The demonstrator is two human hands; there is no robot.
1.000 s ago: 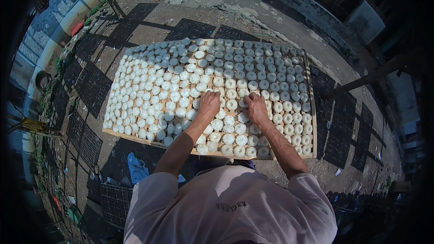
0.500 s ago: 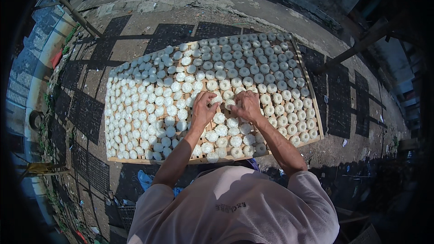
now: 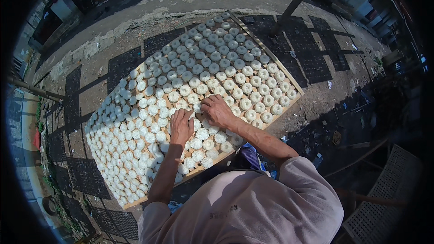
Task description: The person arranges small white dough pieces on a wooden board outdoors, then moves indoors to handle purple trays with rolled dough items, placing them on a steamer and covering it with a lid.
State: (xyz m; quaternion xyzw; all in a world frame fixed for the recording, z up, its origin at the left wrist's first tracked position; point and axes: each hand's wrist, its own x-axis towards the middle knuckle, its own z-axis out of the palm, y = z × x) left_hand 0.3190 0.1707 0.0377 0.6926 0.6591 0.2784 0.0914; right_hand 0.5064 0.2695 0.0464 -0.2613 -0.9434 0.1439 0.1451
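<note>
Rows of round white cakes, rough like pressed grain or noodles, cover a slatted wooden rack in front of me. Those to the right, such as this ringed cake, show a dimple in the middle; many on the left, like this bumpy cake, show a rounded face. My left hand is closed, its fingertips on a cake near the rack's middle. Just right of it, my right hand has curled fingers against another white cake. Both palms face down, hiding part of the cakes beneath.
Dark mesh panels of shadow lie over the dirt ground around the rack. A wooden post stands beyond its far right corner. At lower right is a woven, perforated panel. A paved strip runs along the back.
My view has turned, so the rack appears rotated counterclockwise. Both hands appear farther left in the picture, still close together over the middle cakes.
</note>
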